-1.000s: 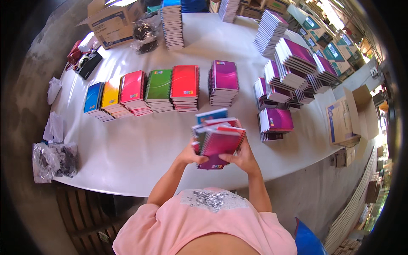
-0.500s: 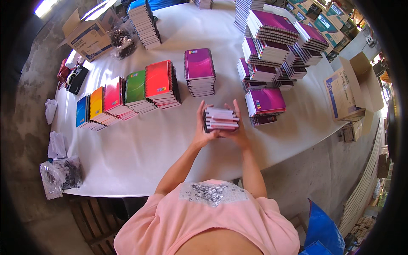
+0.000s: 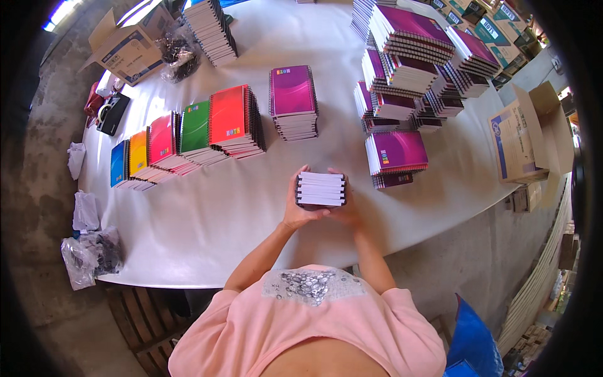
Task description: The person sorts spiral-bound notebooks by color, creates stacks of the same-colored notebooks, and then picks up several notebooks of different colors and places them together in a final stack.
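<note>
Between my two hands, above the near middle of the table, is a small stack of spiral notebooks (image 3: 321,188), its white page edges facing up and dark binding showing along the sides. My left hand (image 3: 299,207) is closed around its left side, thumb along the near edge. My right hand (image 3: 344,204) grips the right side, its fingers partly hidden behind the stack. Beyond them stands a pile of purple notebooks (image 3: 293,91). Right of my hands lies another short purple-topped pile (image 3: 399,151).
Red (image 3: 229,116), green (image 3: 195,125), pink, yellow and blue notebook piles form a row at the left. Tall purple stacks (image 3: 411,31) rise at the back right. Open cartons stand at the right (image 3: 512,141) and far left (image 3: 132,56). A tape dispenser (image 3: 113,113) and plastic wrap (image 3: 94,251) lie along the left edge.
The held stack has come slightly nearer to me, and its blurred, uneven notebooks now sit evenly lined up. My fingers, spread at the far side before, have closed in around it.
</note>
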Motion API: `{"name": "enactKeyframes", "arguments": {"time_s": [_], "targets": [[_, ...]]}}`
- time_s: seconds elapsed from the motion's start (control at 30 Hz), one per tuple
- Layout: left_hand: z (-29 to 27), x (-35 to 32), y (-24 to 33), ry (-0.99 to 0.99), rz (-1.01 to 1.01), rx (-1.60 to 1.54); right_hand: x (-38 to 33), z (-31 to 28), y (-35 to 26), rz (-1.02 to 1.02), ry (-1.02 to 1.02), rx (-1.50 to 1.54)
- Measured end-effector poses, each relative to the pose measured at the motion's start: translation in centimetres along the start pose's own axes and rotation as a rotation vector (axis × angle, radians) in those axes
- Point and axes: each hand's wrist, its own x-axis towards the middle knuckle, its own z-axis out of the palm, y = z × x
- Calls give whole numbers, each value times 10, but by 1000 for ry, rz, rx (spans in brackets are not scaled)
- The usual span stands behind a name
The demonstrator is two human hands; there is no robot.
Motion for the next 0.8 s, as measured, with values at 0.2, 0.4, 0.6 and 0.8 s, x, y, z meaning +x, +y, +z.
{"name": "enactKeyframes", "arguments": {"time_s": [0.2, 0.4, 0.6, 0.8], "targets": [[11, -14, -11, 125, 17, 149, -8, 4, 15, -170, 150, -284], [30, -7, 9, 218, -134, 159, -6, 5, -38, -3, 210, -92], [88, 54, 130, -193, -490, -169, 25, -59, -194, 433, 172, -336], [144, 115, 128, -339, -703, -61, 65, -137, -223, 427, -14, -291]]}}
